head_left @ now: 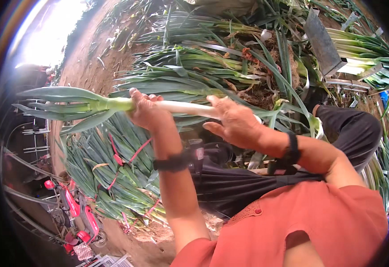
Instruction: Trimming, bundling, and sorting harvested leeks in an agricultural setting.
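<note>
My left hand [151,110] is closed round a leek [183,108] just below its green leaves. The leek lies almost level across my front, leaves fanned out to the left and clean white shank to the right. Toward the root end, my right hand [237,119] lies over the white shank with its fingers curled round it and its thumb apart below. The root tip is mostly hidden behind that hand. Beyond my hands, a heap of loose leeks [190,66] spreads out, with dry brown leaves and roots showing at its right.
Tied leeks with pink bands [119,158] lie at the left. A metal rack [321,42] stands at the far right beside white-stemmed leeks [359,49]. Red scooters [76,207] are parked at the lower left. My bent knee [359,131] is at the right.
</note>
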`<act>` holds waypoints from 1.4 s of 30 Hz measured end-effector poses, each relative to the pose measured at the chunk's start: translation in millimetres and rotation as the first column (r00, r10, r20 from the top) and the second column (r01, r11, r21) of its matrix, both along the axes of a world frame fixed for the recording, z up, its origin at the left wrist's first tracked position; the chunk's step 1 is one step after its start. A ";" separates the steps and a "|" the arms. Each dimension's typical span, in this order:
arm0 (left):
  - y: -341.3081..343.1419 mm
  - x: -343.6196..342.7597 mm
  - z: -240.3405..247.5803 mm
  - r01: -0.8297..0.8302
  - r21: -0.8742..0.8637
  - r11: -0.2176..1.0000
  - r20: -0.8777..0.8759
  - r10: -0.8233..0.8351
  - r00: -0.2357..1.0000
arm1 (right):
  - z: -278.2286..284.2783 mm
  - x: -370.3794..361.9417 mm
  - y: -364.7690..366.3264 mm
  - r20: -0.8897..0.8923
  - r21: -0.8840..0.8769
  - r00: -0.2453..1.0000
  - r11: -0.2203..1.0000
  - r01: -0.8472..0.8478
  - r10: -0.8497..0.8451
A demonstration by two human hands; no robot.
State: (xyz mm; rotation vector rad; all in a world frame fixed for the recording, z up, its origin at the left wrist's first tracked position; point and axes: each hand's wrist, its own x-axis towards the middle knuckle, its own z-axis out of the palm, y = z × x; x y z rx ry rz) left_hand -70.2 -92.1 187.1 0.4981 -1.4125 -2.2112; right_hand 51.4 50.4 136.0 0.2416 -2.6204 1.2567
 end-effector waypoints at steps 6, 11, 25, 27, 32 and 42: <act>-35.2 1.5 3.3 0.315 0.225 0.922 -0.016 -0.320 0.947 | -18.9 -17.8 -4.8 -0.054 0.006 0.998 0.999 -0.038 0.038; -47.9 11.0 8.7 0.485 0.223 0.846 -0.180 -0.453 0.873 | -24.6 -28.0 -12.6 0.322 -0.479 0.927 0.878 -0.016 0.193; -39.3 22.0 13.6 0.356 0.132 0.925 -0.169 -0.333 0.928 | 16.0 -25.5 17.2 0.370 -0.461 0.829 0.857 -0.228 0.420; -37.6 22.5 13.3 0.380 0.130 0.916 -0.170 -0.357 0.918 | 17.9 -25.1 18.7 0.406 -0.464 0.809 0.859 -0.218 0.425; -43.9 18.0 0.9 0.453 0.120 0.884 -0.212 -0.423 0.881 | 13.4 -30.1 22.3 0.393 -0.354 0.815 0.888 -0.293 0.425; -43.9 15.9 -1.3 0.432 0.074 0.899 -0.206 -0.410 0.889 | -3.2 -29.0 19.0 0.332 -0.472 0.844 0.849 -0.238 0.421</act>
